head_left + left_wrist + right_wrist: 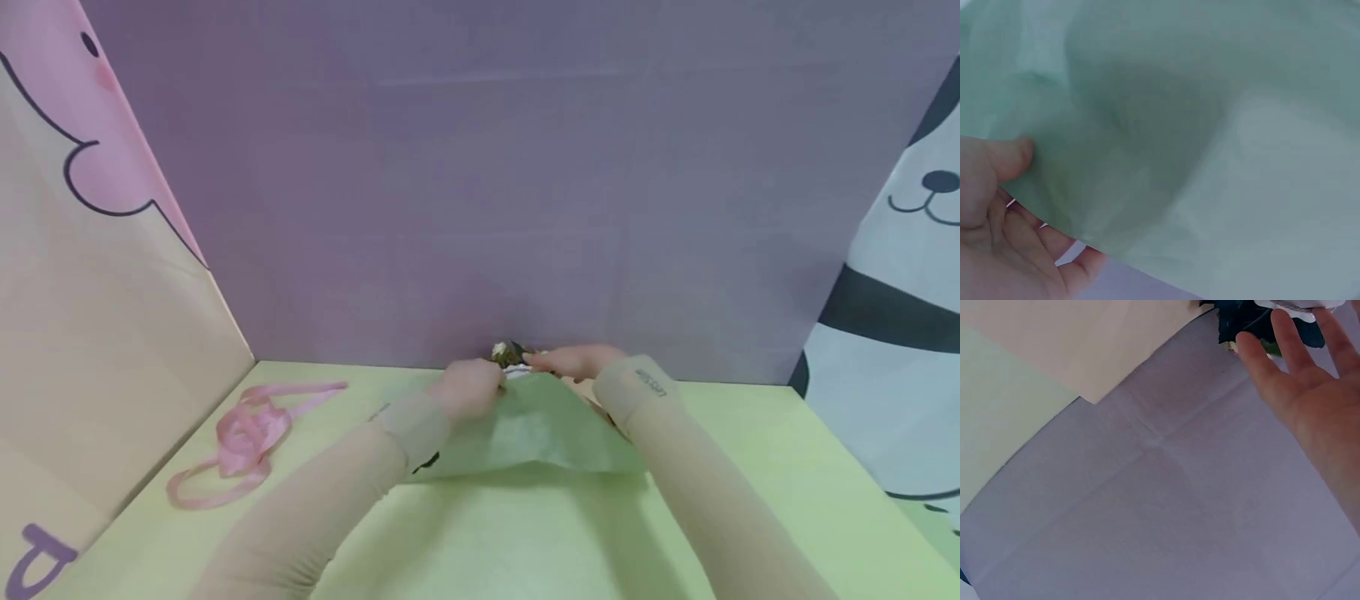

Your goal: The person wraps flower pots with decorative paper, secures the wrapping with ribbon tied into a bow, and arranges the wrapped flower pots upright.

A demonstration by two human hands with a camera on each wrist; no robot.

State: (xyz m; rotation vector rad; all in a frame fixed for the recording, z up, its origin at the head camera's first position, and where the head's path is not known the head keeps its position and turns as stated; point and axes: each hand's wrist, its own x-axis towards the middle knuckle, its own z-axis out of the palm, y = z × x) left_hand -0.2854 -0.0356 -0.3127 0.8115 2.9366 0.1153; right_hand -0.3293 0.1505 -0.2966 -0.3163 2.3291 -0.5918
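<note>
A sheet of pale green wrapping paper (536,425) is raised in front of a bunch of flowers (501,353) at the table's far edge. My left hand (471,390) pinches the paper's edge, its thumb (1013,159) on the near face and the other fingers behind. At the flowers, my right hand (577,361) reaches out with fairly straight fingers. In the right wrist view its fingertips meet dark green leaves (1244,322) and a white ruffled piece (1300,305). Peach-coloured paper (1091,350) lies beside them. The green sheet hides most of the bunch.
A loosely coiled pink ribbon (247,437) lies on the left of the pale yellow-green table (735,467). Behind the table stands a grey-purple panel (487,183). Printed panels with cartoon figures flank it on the left (112,275) and right (892,375).
</note>
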